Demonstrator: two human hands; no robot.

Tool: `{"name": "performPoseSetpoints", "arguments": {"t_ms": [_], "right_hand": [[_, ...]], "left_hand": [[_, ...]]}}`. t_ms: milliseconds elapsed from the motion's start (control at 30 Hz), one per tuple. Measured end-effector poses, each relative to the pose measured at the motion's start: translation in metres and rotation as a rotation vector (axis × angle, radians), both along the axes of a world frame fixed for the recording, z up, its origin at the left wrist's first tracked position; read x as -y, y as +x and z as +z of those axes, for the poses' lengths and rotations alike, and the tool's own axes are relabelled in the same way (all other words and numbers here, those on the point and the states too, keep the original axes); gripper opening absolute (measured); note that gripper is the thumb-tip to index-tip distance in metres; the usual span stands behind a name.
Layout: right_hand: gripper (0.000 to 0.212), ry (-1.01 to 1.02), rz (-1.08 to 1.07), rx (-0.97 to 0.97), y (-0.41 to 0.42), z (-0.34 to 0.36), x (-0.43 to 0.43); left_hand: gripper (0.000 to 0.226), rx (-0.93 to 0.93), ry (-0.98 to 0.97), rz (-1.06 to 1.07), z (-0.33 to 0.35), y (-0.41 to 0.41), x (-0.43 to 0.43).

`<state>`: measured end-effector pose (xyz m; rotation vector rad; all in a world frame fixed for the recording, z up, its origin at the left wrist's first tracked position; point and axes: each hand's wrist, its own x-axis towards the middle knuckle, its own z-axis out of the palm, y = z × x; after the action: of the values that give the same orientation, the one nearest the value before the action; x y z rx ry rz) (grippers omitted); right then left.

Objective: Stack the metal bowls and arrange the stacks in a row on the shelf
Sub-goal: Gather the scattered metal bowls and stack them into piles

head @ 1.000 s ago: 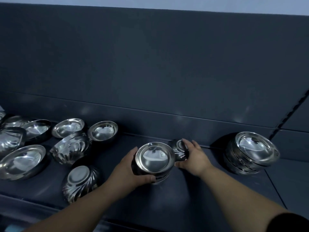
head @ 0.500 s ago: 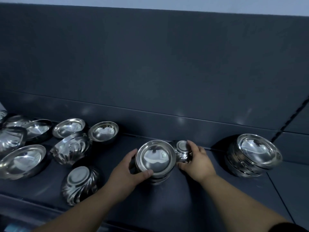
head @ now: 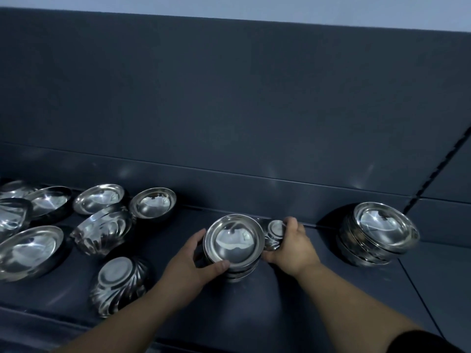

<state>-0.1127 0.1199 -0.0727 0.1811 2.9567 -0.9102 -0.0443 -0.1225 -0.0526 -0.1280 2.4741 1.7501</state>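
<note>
Left hand (head: 193, 261): fingers wrap the bowl stack (head: 234, 240).
Right hand (head: 290, 247): fingers grip a tipped bowl (head: 275, 234).
Risk: tipped bowl could knock bowl stack over.

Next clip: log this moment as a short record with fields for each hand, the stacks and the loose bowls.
left hand: grips the middle stack, thumb on its near rim
right hand: holds a small fluted bowl on its side, beside that stack
finished stack: apart at the right, near the back panel
loose bowls: several at the left, scattered
overturned fluted bowl: in front of them, base up
</note>
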Motion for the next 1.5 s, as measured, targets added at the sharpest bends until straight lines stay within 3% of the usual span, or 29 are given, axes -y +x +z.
{"name": "performPoseSetpoints", "arguments": {"t_ms": [167, 367, 467, 567, 767, 967, 1067, 1167, 1367, 1500], "right_hand": [[0.112, -0.113, -0.109, -0.046, 0.017, 0.008, -0.012], [0.09, -0.56, -0.301, -0.104, 0.031, 0.048, -0.018], [0.082, -0.889, -0.261, -0.031, 0.038, 0.074, -0.011], [0.057, -0.998, -0.134, 0.072, 0.045, 0.099, -0.002], [0.035, -0.907, 0.133, 0.279, 0.053, 0.13, 0.015], [0.076, -0.87, 0.077, 0.29, 0.052, 0.133, 0.025], [0.081, -0.711, 0.054, 0.104, 0.052, 0.131, 0.027], [0.06, -0.614, 0.039, -0.021, 0.054, 0.125, 0.031], [0.052, -0.519, 0.032, 0.069, 0.049, 0.094, 0.035], [0.029, -0.531, 0.039, 0.1, 0.046, 0.083, 0.037]], "left_hand": [[0.086, -0.005, -0.052, -0.004, 0.005, 0.0, -0.001], [0.086, -0.034, -0.163, -0.021, 0.015, 0.0, -0.001], [0.082, -0.081, -0.246, -0.042, 0.028, -0.003, -0.003], [0.073, -0.207, -0.284, -0.038, 0.049, -0.009, -0.008], [0.055, -0.491, -0.31, -0.171, 0.093, -0.021, -0.019], [0.028, -0.498, -0.366, -0.058, 0.105, -0.025, -0.008], [0.018, -0.412, -0.461, -0.008, 0.1, -0.028, 0.0], [0.025, -0.253, -0.486, 0.027, 0.089, -0.028, 0.007], [0.026, -0.046, -0.305, 0.054, 0.068, -0.023, 0.013], [0.019, 0.072, -0.075, 0.095, 0.058, -0.02, 0.012]]}}
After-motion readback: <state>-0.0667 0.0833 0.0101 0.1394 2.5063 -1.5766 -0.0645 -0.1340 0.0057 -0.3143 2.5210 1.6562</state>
